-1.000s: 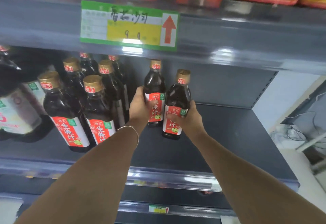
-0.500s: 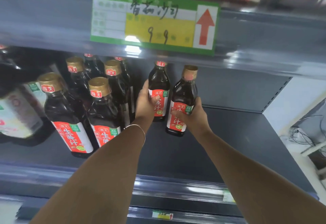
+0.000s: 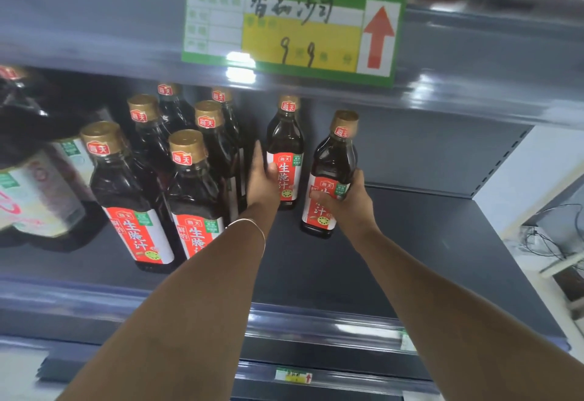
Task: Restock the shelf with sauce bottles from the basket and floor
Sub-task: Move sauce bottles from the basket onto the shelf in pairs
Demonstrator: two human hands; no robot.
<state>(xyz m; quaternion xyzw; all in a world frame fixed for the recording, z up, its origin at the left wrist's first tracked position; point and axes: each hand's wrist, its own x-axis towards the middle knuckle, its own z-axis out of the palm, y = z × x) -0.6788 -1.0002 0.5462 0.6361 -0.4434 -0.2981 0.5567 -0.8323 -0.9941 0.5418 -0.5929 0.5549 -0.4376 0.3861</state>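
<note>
Right bottle (image 3: 331,160): dark sauce, gold cap, leaning. The right hand (image 3: 346,203) was wrapped round its label, hiding most of the print. Its base was at the shelf (image 3: 410,242); contact unclear.
Left bottle (image 3: 284,135): upright on the shelf, just behind and to the left. The left hand (image 3: 264,179) gripped it, thumb on the label, fingers mostly hidden behind.
Six like bottles (image 3: 192,185): in rows further left.
Jugs (image 3: 34,188): far left, blurred, cut off.
Price tag (image 3: 290,24): on the shelf edge above, only partly legible.
</note>
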